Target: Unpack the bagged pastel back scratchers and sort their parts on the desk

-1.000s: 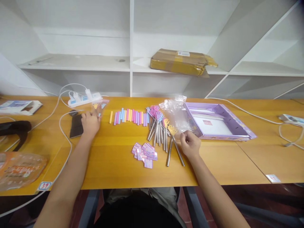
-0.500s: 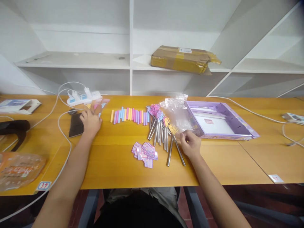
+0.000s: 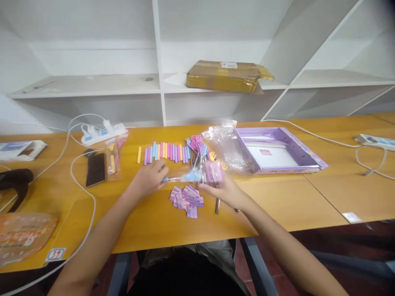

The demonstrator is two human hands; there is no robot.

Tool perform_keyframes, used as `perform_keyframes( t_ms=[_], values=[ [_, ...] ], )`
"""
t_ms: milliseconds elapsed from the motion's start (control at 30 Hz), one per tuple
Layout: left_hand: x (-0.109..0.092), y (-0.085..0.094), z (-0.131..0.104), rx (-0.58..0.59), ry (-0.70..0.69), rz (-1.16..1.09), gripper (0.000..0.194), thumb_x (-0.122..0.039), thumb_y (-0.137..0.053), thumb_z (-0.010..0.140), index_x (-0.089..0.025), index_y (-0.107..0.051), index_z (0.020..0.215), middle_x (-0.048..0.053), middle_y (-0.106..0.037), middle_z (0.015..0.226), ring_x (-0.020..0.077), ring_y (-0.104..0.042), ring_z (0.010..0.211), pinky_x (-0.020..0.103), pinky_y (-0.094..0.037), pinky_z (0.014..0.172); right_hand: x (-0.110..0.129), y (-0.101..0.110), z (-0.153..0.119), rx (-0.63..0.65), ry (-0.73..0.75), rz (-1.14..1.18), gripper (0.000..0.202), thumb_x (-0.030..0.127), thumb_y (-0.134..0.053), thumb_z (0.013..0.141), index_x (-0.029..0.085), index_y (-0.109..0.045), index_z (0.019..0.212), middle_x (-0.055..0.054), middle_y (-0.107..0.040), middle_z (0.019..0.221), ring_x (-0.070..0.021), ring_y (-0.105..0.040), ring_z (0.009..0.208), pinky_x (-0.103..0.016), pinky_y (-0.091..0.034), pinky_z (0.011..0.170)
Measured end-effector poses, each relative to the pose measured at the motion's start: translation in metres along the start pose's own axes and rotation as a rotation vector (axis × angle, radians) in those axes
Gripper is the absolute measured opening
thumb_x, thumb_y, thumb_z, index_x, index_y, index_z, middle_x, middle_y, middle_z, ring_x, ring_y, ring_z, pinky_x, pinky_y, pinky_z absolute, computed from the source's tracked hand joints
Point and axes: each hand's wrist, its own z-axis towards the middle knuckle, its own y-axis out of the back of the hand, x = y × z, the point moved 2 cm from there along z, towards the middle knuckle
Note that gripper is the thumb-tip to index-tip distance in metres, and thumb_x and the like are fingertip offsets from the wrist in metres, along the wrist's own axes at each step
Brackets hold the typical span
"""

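Note:
My left hand (image 3: 151, 179) is closed on the handle end of a blue hand-shaped scratcher (image 3: 191, 176), which lies level above the table. At its other end my right hand (image 3: 226, 190) grips a blurred pink packaged piece (image 3: 213, 172). Behind them sit metal-handled scratchers (image 3: 197, 144) with pink, blue and yellow heads, partly hidden by the right hand. A row of coloured sticks (image 3: 166, 151) stretches to the left. Small purple cards (image 3: 187, 198) lie in a pile just in front of the hands.
On the right are clear plastic wrap (image 3: 226, 146) and a purple open box (image 3: 280, 169). At the left are a phone (image 3: 96, 169), bagged scratchers (image 3: 113, 158), a power strip (image 3: 103, 133) with white cables, and an orange bag (image 3: 26, 236). A taped carton (image 3: 222, 77) rests on the shelf.
My left hand has come right from the bagged scratchers, now with a blue scratcher. My right hand has moved left and now grips the pink packaged piece. The view has shifted slightly.

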Motion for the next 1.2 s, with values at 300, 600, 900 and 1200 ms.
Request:
perform_keyframes(
  t_ms=[300,600,900,1200],
  values=[
    [-0.035,-0.023,-0.002,0.082,0.122,-0.816,0.056,-0.047,-0.075,0.093,-0.021,-0.047,0.134,0.011,-0.067,0.122,0.0246,-0.066,0.100,0.038,-0.054,0.085,-0.006,-0.062,0.031,0.130,-0.204,0.517,0.044,0.062,-0.082,0.084,0.023,-0.067,0.097,0.002,-0.068,0.070,-0.0168,-0.064,0.060,-0.031,-0.054,0.056],
    [-0.042,-0.032,-0.006,0.385,0.248,-1.432,0.068,-0.050,-0.066,0.102,-0.023,-0.042,0.160,-0.003,-0.061,0.083,0.0075,-0.048,0.053,0.020,-0.040,0.050,-0.042,-0.049,0.026,-0.230,-0.047,0.151,0.041,0.047,-0.070,0.099,0.026,-0.053,0.130,-0.001,-0.072,0.086,-0.0187,-0.069,0.068,-0.031,-0.055,0.059],
    [-0.041,-0.035,-0.008,0.462,0.199,-1.595,0.086,-0.047,-0.070,0.100,-0.024,-0.027,0.171,-0.006,-0.057,0.073,0.0051,-0.043,0.048,0.016,-0.036,0.044,-0.033,-0.029,0.026,-0.180,0.259,-0.224,0.013,0.021,-0.054,0.105,0.026,-0.065,0.107,-0.012,-0.062,0.129,-0.0256,-0.066,0.112,-0.037,-0.057,0.079],
    [-0.039,-0.030,-0.005,0.514,0.166,-1.566,0.078,-0.043,-0.072,0.098,-0.026,-0.038,0.166,0.003,-0.069,0.097,0.0035,-0.041,0.049,0.018,-0.033,0.045,-0.039,-0.017,0.033,-0.132,0.158,-0.017,0.021,0.041,-0.063,0.105,0.024,-0.071,0.095,-0.008,-0.065,0.114,-0.0243,-0.064,0.108,-0.041,-0.054,0.095]
  ],
)
